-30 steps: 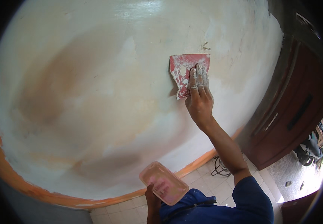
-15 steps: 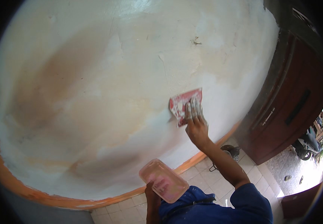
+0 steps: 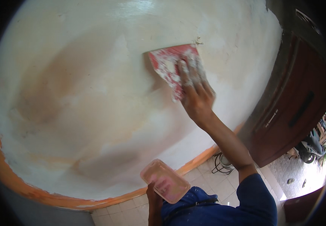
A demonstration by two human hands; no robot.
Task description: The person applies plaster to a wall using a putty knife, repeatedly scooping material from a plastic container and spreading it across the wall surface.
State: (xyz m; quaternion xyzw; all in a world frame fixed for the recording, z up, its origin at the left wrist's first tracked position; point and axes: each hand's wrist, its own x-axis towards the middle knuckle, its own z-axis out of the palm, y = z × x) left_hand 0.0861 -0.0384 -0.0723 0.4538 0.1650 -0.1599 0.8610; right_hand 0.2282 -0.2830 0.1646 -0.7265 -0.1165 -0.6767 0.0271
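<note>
My right hand, its fingers crusted with white paste, presses a red putty spreader to the wall. White filler is smeared over the spreader, and its long top edge lies along the wall below a small rough hole. The palm side of the hand is hidden. Lower down, my left hand grips the near-left edge of a shallow pinkish plastic tray, with some pink showing on its bottom. The wall has pale, patchy white and cream areas.
An orange painted band runs along the wall's foot above the tiled floor. A round container on a dark wire stand sits near the wall. On the right is a dark red door, with a parked motorbike outside.
My right hand has moved the spreader up and a little left along the wall, closer to the small hole. The left hand and tray have stayed about where they were.
</note>
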